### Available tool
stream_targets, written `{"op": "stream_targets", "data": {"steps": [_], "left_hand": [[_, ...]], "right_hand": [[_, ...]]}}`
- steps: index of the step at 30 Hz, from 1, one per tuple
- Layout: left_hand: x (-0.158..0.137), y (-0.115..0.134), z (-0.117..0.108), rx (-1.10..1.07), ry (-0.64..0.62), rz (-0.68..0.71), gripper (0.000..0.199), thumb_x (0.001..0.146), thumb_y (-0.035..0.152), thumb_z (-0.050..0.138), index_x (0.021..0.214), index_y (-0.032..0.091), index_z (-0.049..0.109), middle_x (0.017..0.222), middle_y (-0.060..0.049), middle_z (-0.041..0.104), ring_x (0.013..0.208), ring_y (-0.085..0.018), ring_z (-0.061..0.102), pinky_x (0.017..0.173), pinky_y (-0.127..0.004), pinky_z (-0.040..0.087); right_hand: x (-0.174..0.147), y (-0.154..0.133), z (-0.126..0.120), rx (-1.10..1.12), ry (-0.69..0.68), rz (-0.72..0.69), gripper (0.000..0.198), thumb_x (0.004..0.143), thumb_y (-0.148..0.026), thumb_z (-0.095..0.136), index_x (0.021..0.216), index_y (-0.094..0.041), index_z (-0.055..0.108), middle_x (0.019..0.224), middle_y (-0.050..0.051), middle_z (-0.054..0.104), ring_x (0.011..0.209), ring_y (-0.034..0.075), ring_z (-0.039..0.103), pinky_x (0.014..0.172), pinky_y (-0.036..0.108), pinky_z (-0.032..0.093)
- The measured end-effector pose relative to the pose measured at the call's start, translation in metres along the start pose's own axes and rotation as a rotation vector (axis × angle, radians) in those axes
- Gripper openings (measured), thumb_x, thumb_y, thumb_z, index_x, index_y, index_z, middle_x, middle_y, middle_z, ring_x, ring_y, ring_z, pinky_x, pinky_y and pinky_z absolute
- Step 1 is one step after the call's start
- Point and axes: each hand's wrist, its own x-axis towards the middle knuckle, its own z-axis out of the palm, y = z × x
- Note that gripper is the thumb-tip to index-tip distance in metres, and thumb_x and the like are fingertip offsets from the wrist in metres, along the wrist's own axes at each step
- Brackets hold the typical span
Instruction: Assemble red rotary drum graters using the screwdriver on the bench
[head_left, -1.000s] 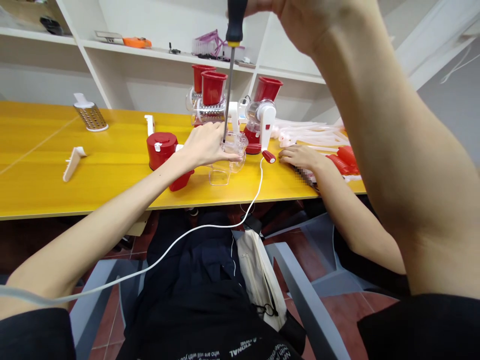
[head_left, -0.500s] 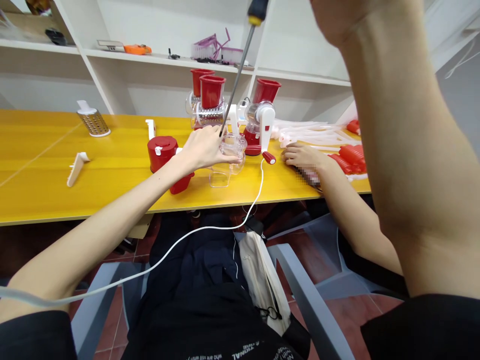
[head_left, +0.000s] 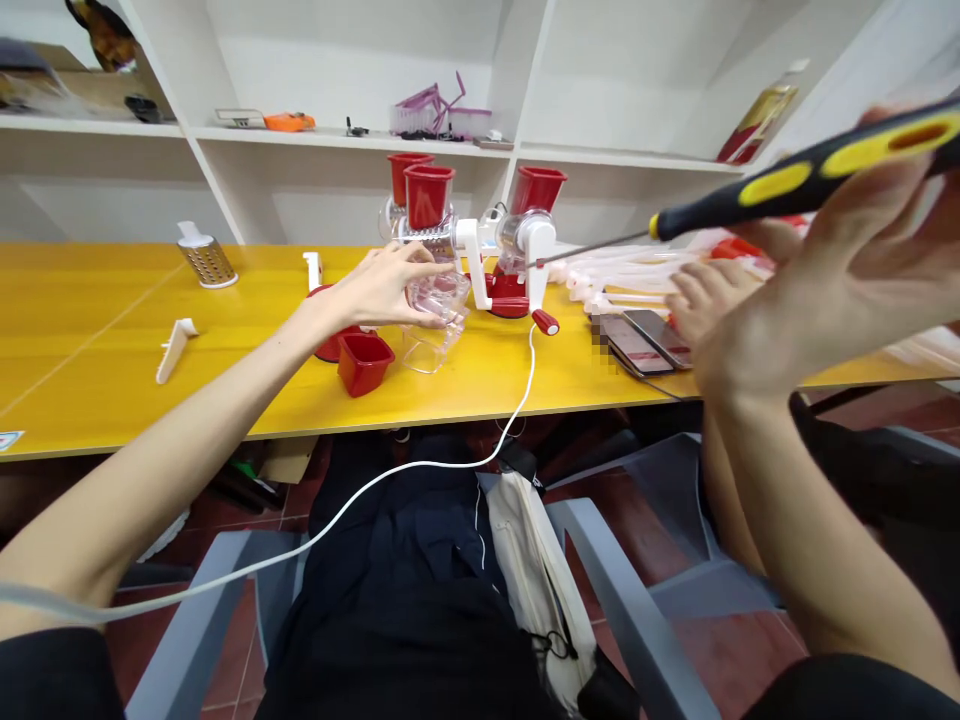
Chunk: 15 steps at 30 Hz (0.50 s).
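My left hand (head_left: 386, 288) is closed around a clear plastic housing (head_left: 439, 310), thumb below and fingers above, just over the table. In my raised right hand (head_left: 847, 240) is a screwdriver (head_left: 772, 188) with a black and yellow handle. Its thin shaft points left, the tip in front of the white crank of a rotary grater (head_left: 536, 240). Under my left wrist sits a red base (head_left: 330, 345), partly hidden. Beside it stands a red hopper (head_left: 365, 365). Another grater (head_left: 430, 200) with a red hopper stands behind my left hand.
A metal grating drum (head_left: 206, 262) and white crank pieces (head_left: 175, 350) lie at left on the yellow table (head_left: 97, 330). A co-worker's hand (head_left: 705, 295) is at right, near phones (head_left: 649, 340) and pale plastic parts (head_left: 600, 270). A white cable (head_left: 420, 464) crosses in front of me.
My right hand came down from the top, and the screwdriver swung from steep over the clear housing to nearly level, away from it. My left hand shifted slightly left. The co-worker's hand moved right.
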Motion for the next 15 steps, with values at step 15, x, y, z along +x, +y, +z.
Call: {"op": "stream_targets", "data": {"steps": [15], "left_hand": [[-0.019, 0.003, 0.005, -0.135, 0.075, 0.070, 0.061, 0.088, 0.034, 0.074, 0.147, 0.024, 0.062, 0.157, -0.012, 0.059, 0.149, -0.031, 0.052, 0.126, -0.058, 0.032]], "right_hand": [[-0.110, 0.017, 0.089, -0.301, -0.156, -0.414, 0.019, 0.093, -0.014, 0.064, 0.111, -0.020, 0.067, 0.117, 0.008, 0.072, 0.116, 0.014, 0.069, 0.094, 0.027, 0.065]]}}
